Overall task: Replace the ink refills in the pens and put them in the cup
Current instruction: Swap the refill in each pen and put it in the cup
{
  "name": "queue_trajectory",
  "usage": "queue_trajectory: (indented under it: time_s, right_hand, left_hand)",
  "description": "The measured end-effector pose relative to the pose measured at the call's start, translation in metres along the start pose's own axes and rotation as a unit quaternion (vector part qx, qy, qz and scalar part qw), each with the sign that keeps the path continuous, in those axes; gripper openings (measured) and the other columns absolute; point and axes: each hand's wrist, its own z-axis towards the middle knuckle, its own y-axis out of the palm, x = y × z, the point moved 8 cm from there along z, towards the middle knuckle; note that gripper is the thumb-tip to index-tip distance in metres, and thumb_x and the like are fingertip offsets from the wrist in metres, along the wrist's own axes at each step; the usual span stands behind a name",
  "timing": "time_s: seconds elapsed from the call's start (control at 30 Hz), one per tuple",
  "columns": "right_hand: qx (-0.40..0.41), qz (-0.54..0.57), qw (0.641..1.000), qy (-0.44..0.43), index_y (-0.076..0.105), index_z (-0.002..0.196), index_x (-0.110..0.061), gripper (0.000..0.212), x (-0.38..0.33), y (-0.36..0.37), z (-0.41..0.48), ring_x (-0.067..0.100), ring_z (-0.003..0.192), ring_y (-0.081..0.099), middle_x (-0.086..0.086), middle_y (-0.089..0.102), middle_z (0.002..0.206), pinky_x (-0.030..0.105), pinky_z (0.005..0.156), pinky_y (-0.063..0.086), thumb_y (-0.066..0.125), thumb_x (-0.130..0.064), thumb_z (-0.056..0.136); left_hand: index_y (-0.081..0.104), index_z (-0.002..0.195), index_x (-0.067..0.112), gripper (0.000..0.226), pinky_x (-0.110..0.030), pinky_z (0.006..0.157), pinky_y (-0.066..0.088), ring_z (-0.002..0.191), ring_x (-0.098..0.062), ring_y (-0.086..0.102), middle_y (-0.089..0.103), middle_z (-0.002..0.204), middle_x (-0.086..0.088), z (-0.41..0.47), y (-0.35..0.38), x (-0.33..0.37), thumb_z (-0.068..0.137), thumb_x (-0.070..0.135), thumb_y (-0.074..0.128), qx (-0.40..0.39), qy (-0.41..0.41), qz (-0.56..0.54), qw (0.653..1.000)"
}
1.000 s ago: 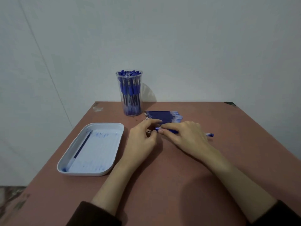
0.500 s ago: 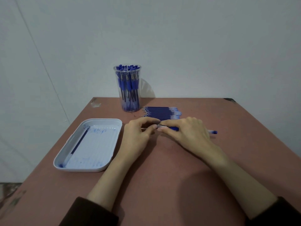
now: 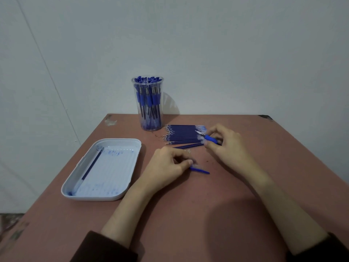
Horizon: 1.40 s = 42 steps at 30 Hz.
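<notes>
Pen apart, one half in each grip.

My left grip (image 3: 170, 164) is curled and pinches the rear pen half (image 3: 200, 170), whose blue end lies on the bench (image 3: 188, 214), pointing right. My right grip (image 3: 225, 146) is curled round the front pen half (image 3: 208, 137), blue sleeve between thumb and fingers, with its tip over the right end of the refill row (image 3: 181, 136). The row lies flat on the bench between my right grip and the cup (image 3: 149, 110). One refill sits askew at its near edge. The clear cup stands at the far edge, packed with blue pens. The white tray (image 3: 113, 173), at left, holds a single refill (image 3: 92, 165) along its left wall.
</notes>
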Motion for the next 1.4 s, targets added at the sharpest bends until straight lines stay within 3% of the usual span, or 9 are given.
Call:
queue_trajectory:
  time_s: [0.17, 0.23, 0.3, 0.5, 0.7, 0.8, 0.97, 1.13, 1.4]
  right_hand:
    - [-0.070, 0.241, 0.967, 0.049, 0.071, 0.089, -0.025, 0.012, -0.010, 0.017, -0.009, 0.010, 0.045, 0.044, -0.004, 0.054, 0.060, 0.024, 0.047, 0.031, 0.065, -0.015, 0.089]
    - [-0.122, 0.305, 0.942, 0.072, 0.073, 0.083, -0.022, 0.021, -0.017, 0.027, -0.013, 0.012, 0.041, 0.035, 0.002, 0.051, 0.056, 0.029, 0.048, 0.019, 0.056, -0.016, 0.094]
    - [-0.158, 0.352, 0.917, 0.099, 0.070, 0.068, -0.023, 0.034, -0.024, 0.034, -0.017, 0.012, 0.038, 0.028, 0.006, 0.047, 0.056, 0.029, 0.048, 0.014, 0.050, -0.016, 0.096]
    - [-0.237, 0.427, 0.862, 0.141, 0.056, 0.077, -0.010, 0.025, -0.034, 0.049, -0.028, 0.008, 0.036, 0.023, 0.003, 0.041, 0.053, 0.023, 0.042, 0.011, 0.043, -0.019, 0.096]
    - [-0.117, 0.330, 0.937, 0.024, 0.073, 0.099, -0.013, 0.015, -0.038, 0.038, -0.020, 0.009, 0.047, 0.031, -0.003, 0.045, 0.054, 0.018, 0.045, 0.025, 0.060, -0.017, 0.092]
    - [-0.096, 0.296, 0.950, -0.010, 0.074, 0.099, -0.024, 0.014, -0.038, 0.041, -0.018, 0.007, 0.052, 0.039, -0.006, 0.050, 0.057, 0.016, 0.050, 0.033, 0.064, -0.020, 0.090]
    - [-0.036, 0.257, 0.965, 0.025, 0.073, 0.094, -0.027, 0.010, -0.019, 0.037, -0.010, 0.004, 0.048, 0.043, -0.007, 0.052, 0.054, 0.021, 0.054, 0.033, 0.063, -0.028, 0.090]
    - [-0.018, 0.247, 0.969, 0.028, 0.073, 0.087, -0.027, 0.007, -0.014, 0.029, -0.005, 0.006, 0.049, 0.049, -0.005, 0.053, 0.054, 0.025, 0.057, 0.036, 0.066, -0.026, 0.088]
    - [-0.018, 0.090, 0.995, -0.037, 0.070, 0.079, -0.035, 0.009, -0.023, 0.020, -0.009, 0.009, 0.055, 0.049, -0.006, 0.056, 0.057, 0.029, 0.060, 0.044, 0.072, -0.026, 0.081]
  left_hand:
    - [0.072, 0.110, 0.024, 0.024, -0.019, 0.088, 0.050, 0.095, 0.002, 0.065, 0.072, 0.101, 0.012, 0.001, -0.007, -0.003, 0.086, 0.028, 0.068, 0.035, -0.012, -0.115, 0.993]
    - [0.068, 0.117, 0.016, 0.027, -0.014, 0.087, 0.049, 0.100, 0.000, 0.065, 0.072, 0.105, 0.007, 0.001, -0.009, -0.002, 0.091, 0.019, 0.062, 0.045, -0.034, -0.274, 0.960]
    - [0.066, 0.118, 0.012, 0.027, -0.024, 0.091, 0.052, 0.104, -0.015, 0.066, 0.072, 0.109, -0.003, 0.001, -0.006, -0.002, 0.092, 0.015, 0.057, 0.039, -0.053, -0.388, 0.919]
    - [0.069, 0.103, 0.014, 0.024, -0.023, 0.090, 0.051, 0.100, -0.010, 0.067, 0.073, 0.101, -0.004, 0.005, -0.002, -0.003, 0.081, 0.020, 0.060, 0.024, -0.065, -0.508, 0.858]
    - [0.070, 0.094, 0.002, 0.033, -0.028, 0.085, 0.054, 0.088, -0.020, 0.066, 0.071, 0.092, -0.013, 0.005, -0.015, -0.010, 0.068, 0.023, 0.071, 0.109, -0.062, -0.514, 0.849]
    - [0.063, 0.097, 0.003, 0.036, -0.043, 0.090, 0.052, 0.085, -0.027, 0.065, 0.068, 0.097, -0.018, 0.005, -0.015, -0.011, 0.068, 0.023, 0.072, 0.119, -0.074, -0.530, 0.837]
    - [0.051, 0.124, 0.016, 0.049, -0.032, 0.086, 0.055, 0.093, -0.015, 0.069, 0.071, 0.110, -0.007, 0.007, -0.008, -0.002, 0.076, 0.017, 0.062, 0.061, -0.093, -0.610, 0.785]
    - [0.057, 0.116, 0.010, 0.031, -0.020, 0.064, 0.054, 0.078, -0.010, 0.070, 0.074, 0.089, -0.002, 0.007, -0.014, -0.012, 0.087, -0.001, 0.056, 0.113, -0.091, -0.574, 0.806]
    - [0.066, 0.103, 0.012, 0.022, -0.016, 0.063, 0.052, 0.069, -0.006, 0.067, 0.072, 0.080, 0.001, 0.001, -0.031, -0.024, 0.082, 0.005, 0.068, 0.210, -0.094, -0.495, 0.838]
